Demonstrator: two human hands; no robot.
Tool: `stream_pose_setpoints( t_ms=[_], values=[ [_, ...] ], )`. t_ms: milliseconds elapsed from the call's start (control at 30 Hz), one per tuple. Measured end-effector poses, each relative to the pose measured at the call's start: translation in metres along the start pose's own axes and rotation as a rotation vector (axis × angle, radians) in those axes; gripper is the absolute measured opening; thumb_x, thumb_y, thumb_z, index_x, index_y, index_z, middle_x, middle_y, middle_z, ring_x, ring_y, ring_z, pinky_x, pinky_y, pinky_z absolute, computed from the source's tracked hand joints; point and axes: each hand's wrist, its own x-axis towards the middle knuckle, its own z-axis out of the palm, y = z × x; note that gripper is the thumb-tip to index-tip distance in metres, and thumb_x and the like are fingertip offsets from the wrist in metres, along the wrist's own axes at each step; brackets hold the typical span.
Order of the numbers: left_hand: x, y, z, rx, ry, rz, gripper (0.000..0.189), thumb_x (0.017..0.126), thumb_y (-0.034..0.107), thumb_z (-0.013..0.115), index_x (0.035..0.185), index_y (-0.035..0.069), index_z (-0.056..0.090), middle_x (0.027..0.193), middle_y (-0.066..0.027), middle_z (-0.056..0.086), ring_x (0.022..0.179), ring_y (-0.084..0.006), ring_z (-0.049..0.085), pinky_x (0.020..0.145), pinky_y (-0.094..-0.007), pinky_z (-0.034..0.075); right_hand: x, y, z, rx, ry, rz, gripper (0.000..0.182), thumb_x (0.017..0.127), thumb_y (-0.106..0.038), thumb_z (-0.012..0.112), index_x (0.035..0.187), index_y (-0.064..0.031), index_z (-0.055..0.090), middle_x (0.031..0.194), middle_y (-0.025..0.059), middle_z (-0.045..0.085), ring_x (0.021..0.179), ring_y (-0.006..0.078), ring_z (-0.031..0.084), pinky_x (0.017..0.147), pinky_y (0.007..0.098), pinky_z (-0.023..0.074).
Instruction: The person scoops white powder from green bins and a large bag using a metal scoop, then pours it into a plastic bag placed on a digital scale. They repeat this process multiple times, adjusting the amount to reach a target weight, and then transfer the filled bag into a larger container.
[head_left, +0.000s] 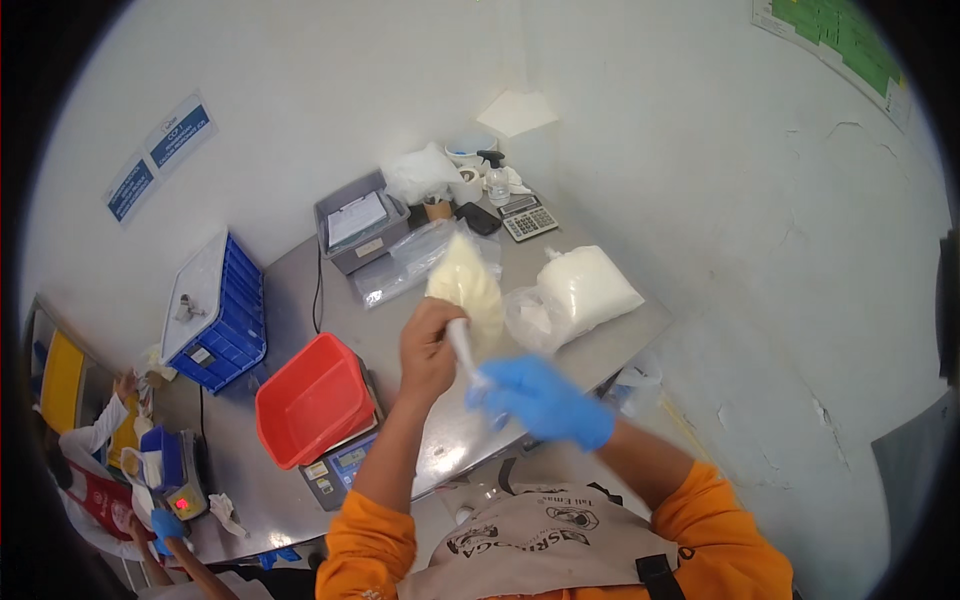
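My bare left hand (431, 349) grips the gathered neck of a clear plastic bag filled with pale yellow powder (466, 289), held above the steel table. Lower right of it, my right hand (544, 397), in a blue glove, is closed on the twisted end of the same bag; it is slightly blurred. Behind them on the table lies a larger clear bag of whitish powder (592, 289), with its loose plastic end towards the held bag. Flat clear plastic bags (397, 274) lie beyond my left hand. A red plastic tub (315, 401) stands on a digital scale (346, 461) at the left.
On the steel table (289, 274) stand a grey bin with a clipboard (364, 251), a calculator (529, 219), a spray bottle (496, 184) and a blue crate (232, 315). Walls border the back and right. At the far left, other people work beside another scale (184, 487).
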Motion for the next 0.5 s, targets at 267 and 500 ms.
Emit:
stream_pose_setpoints(
  t_ms=[267, 500],
  values=[
    [-0.046, 0.019, 0.004, -0.923, 0.484, -0.934, 0.013, 0.097, 0.011, 0.056, 0.1, 0.001, 0.064, 0.096, -0.0054, 0.066, 0.08, -0.0123, 0.064, 0.071, -0.0279, 0.055, 0.083, 0.092, -0.059, -0.041, -0.155, -0.022, 0.026, 0.094, -0.021, 0.061, 0.099, 0.0023, 0.072, 0.091, 0.0106, 0.073, 0.092, 0.0186, 0.067, 0.083, 0.0335, 0.0521],
    [-0.082, -0.046, 0.027, -0.348, 0.313, -0.953, 0.018, 0.083, -0.003, 0.05, 0.094, 0.004, 0.063, 0.088, -0.0008, 0.062, 0.074, -0.0101, 0.053, 0.066, -0.0243, 0.043, 0.093, 0.111, -0.008, -1.22, 0.183, -0.32, 0.018, 0.081, -0.018, 0.059, 0.091, -0.0091, 0.071, 0.083, 0.0112, 0.062, 0.087, 0.0313, 0.057, 0.084, 0.0446, 0.041]
  ],
)
